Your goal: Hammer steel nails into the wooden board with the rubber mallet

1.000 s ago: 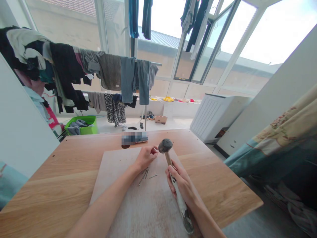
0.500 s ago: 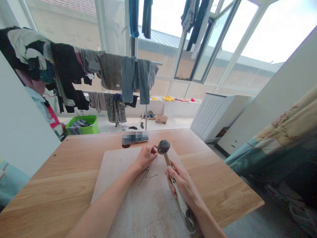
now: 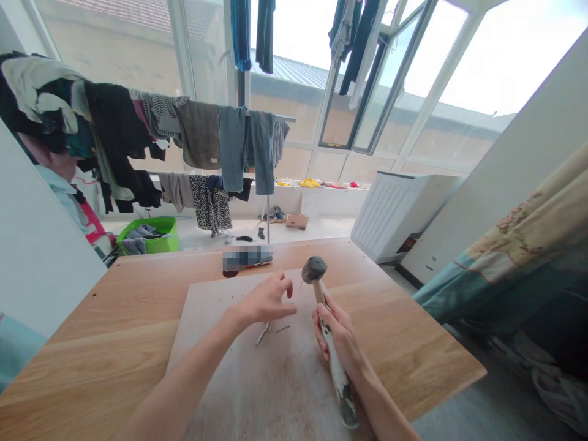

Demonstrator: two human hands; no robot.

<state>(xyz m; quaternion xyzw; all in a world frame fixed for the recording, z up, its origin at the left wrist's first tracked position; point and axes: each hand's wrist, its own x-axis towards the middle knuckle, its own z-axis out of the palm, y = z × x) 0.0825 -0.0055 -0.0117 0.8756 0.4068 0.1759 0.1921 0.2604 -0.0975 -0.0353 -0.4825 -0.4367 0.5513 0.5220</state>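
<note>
My right hand point(image 3: 337, 331) is wrapped round the worn, paint-marked handle of a mallet point(image 3: 315, 269) with a dark, rounded head, which is raised over the right side of a pale board point(image 3: 257, 380). My left hand point(image 3: 271, 300) holds nothing, its thumb and fingers apart above the board. A thin nail point(image 3: 301, 283) appears to stand upright near the board's far right corner, beside the mallet head. Several loose nails point(image 3: 263, 334) lie on the board just below my left hand, partly covered by it. Small dark dots run along the board's far left part.
The board lies on a wooden table point(image 3: 105, 343). A phone-like object point(image 3: 260, 257), partly blurred out, rests beyond the board. Farther off are a green basket point(image 3: 169, 236) of clothes, a laundry rack point(image 3: 289, 118) and a white cabinet point(image 3: 386, 214). A curtain point(image 3: 519, 245) hangs at right.
My left hand has drawn back to the left and its fingers have opened, and the upright nail now shows. The mallet has shifted slightly right in my right hand.
</note>
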